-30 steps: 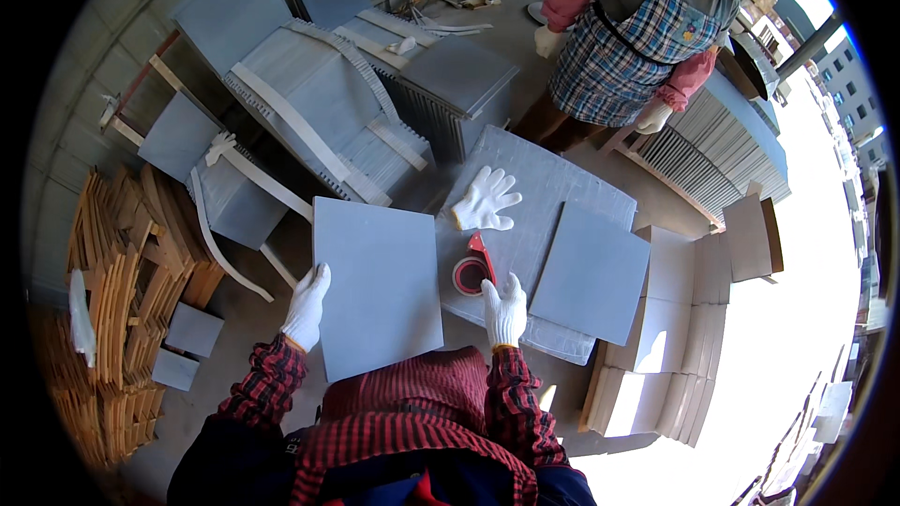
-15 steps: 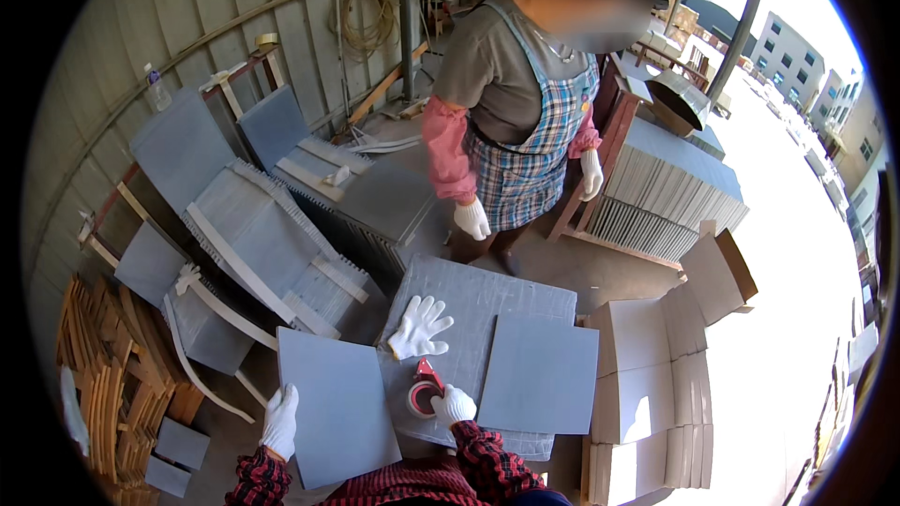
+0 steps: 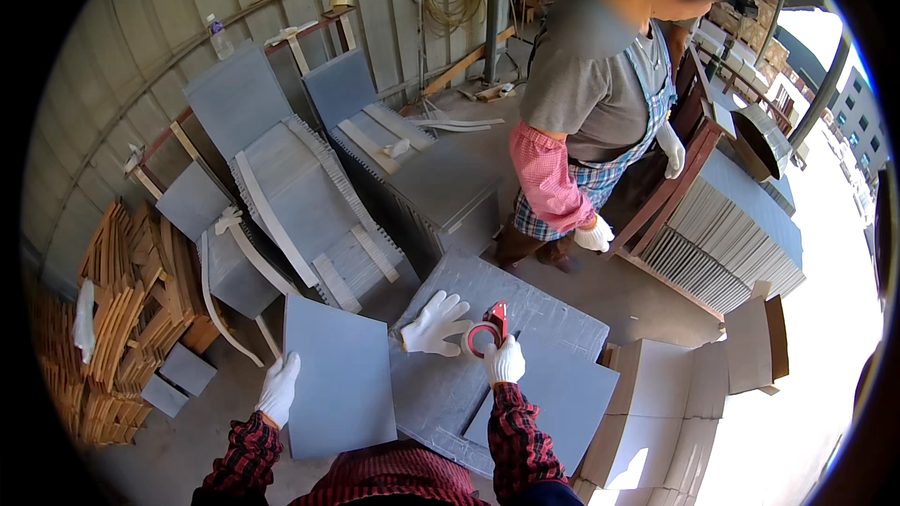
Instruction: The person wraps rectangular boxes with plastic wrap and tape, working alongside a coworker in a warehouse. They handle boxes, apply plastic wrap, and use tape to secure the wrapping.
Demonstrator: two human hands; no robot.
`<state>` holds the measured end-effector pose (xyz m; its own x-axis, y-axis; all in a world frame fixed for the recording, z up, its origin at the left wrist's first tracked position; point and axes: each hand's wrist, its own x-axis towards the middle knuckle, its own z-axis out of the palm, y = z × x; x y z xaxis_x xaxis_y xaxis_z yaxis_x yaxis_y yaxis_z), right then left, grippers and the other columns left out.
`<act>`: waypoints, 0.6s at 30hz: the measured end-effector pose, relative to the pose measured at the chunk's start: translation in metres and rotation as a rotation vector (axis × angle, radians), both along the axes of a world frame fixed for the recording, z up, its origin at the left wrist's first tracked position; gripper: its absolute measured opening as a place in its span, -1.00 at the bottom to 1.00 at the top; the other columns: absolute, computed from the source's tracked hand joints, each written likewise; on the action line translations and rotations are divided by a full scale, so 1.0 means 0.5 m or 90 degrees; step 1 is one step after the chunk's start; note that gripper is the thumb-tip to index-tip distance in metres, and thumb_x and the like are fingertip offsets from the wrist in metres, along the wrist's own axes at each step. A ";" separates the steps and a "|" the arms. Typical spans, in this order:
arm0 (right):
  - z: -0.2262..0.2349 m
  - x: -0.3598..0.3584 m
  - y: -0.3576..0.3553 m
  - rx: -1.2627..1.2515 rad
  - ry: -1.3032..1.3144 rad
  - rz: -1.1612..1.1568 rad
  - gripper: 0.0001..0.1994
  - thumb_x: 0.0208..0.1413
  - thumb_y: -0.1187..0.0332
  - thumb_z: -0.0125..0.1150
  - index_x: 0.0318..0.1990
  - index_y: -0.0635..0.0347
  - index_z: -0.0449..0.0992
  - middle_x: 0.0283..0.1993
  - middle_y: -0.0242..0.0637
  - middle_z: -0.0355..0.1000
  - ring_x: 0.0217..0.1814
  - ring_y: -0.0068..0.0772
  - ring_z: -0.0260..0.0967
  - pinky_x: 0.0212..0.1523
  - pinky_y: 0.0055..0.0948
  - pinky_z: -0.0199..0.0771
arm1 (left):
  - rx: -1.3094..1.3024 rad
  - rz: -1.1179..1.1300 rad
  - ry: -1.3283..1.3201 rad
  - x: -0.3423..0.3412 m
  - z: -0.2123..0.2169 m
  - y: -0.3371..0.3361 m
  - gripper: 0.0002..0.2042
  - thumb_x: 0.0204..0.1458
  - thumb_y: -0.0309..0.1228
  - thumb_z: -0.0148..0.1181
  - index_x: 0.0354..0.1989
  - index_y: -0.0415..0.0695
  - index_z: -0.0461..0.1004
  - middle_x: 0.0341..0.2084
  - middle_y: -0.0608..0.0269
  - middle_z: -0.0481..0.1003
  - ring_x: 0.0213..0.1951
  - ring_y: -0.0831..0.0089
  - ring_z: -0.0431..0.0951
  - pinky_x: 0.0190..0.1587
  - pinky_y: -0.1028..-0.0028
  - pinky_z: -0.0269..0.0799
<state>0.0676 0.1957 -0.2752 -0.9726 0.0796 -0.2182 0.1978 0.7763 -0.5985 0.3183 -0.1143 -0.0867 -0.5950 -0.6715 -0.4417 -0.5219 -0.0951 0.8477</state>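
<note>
My left hand (image 3: 277, 388), in a white knit glove, grips the left edge of a flat blue-grey panel (image 3: 339, 379). The panel stands tilted beside the grey worktable (image 3: 450, 283). In my gloved right hand (image 3: 507, 362) is a red tape dispenser (image 3: 498, 317) with a roll of tape on it, held over the tabletop. Just left of the roll lies a loose white glove (image 3: 434, 323), fingers spread. A second blue-grey panel (image 3: 562, 403) lies flat on the right part of the table, partly under my right forearm.
A co-worker (image 3: 591, 84) in a checked apron and white gloves stands beyond the table. Stacked grey panels (image 3: 300, 169) on racks fill the left, with wooden pieces (image 3: 141, 309) nearer. Open cardboard boxes (image 3: 656, 403) stand at the right, below another panel stack (image 3: 731, 225).
My right hand has carried the tape dispenser farther across the table, beside the loose glove. The co-worker has turned toward the right. The whole view has shifted; my left hand keeps its hold.
</note>
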 end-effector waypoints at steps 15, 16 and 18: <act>0.019 -0.168 -0.053 0.139 0.174 0.070 -0.41 -0.10 0.23 0.31 0.18 0.04 0.39 0.01 -0.04 0.46 0.00 0.08 0.47 -0.04 -0.08 0.53 | -0.011 0.059 -0.016 -0.030 0.031 0.054 -0.58 0.35 -0.19 0.00 0.15 -0.32 0.40 -0.11 0.21 0.52 -0.09 0.53 0.46 0.02 0.45 0.40; 0.060 -0.149 -0.072 0.113 0.188 0.143 -0.36 -0.12 0.23 0.37 0.20 0.05 0.38 0.08 -0.02 0.43 0.08 0.09 0.43 0.01 -0.07 0.51 | -0.006 0.068 -0.020 -0.028 0.032 0.053 -0.58 0.35 -0.19 0.00 0.15 -0.32 0.40 -0.11 0.21 0.51 -0.10 0.53 0.46 0.02 0.45 0.40; 0.078 -0.085 -0.117 0.084 0.278 0.324 -0.30 -0.17 0.24 0.44 0.23 0.05 0.37 0.20 0.01 0.36 0.21 0.10 0.35 0.11 -0.04 0.46 | 0.010 0.074 -0.031 -0.025 0.036 0.054 -0.59 0.35 -0.21 0.01 0.15 -0.32 0.40 -0.11 0.21 0.51 -0.11 0.54 0.47 0.00 0.45 0.42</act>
